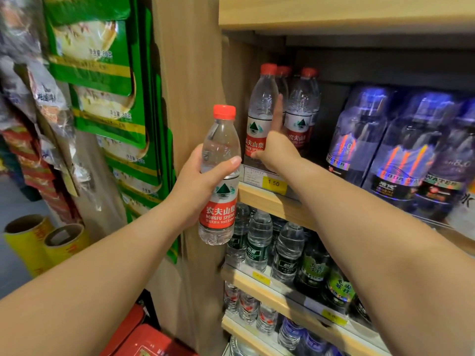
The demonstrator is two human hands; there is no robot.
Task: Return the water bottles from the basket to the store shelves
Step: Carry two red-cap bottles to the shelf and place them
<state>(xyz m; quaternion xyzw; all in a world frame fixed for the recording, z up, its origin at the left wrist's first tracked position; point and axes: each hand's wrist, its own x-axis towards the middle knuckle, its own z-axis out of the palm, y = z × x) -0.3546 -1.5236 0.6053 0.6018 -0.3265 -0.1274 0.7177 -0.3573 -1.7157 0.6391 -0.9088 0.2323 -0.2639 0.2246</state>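
Left hand (198, 183) grips an upright water bottle (219, 176) at the left end of the shelf (270, 201). Right hand (276, 150), fingers straight, touches a shelved bottle (259, 119) there.

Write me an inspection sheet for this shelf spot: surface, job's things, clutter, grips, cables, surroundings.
Surface: wooden shelf with a 1.50 price tag on its front edge.
Job's things: held water bottle, red cap, upright, in front of the shelf's left end; matching shelf bottles stand at that end.
Clutter: nothing seen.
Grips: left hand wraps the held water bottle's middle; right hand reaches between the front shelf bottles, fingers straight.
Cables: nothing seen.
Surroundings: dark soda water packs further right on the same shelf; green-label bottles on the shelf below; green packets hanging at left; yellow rolls low left.
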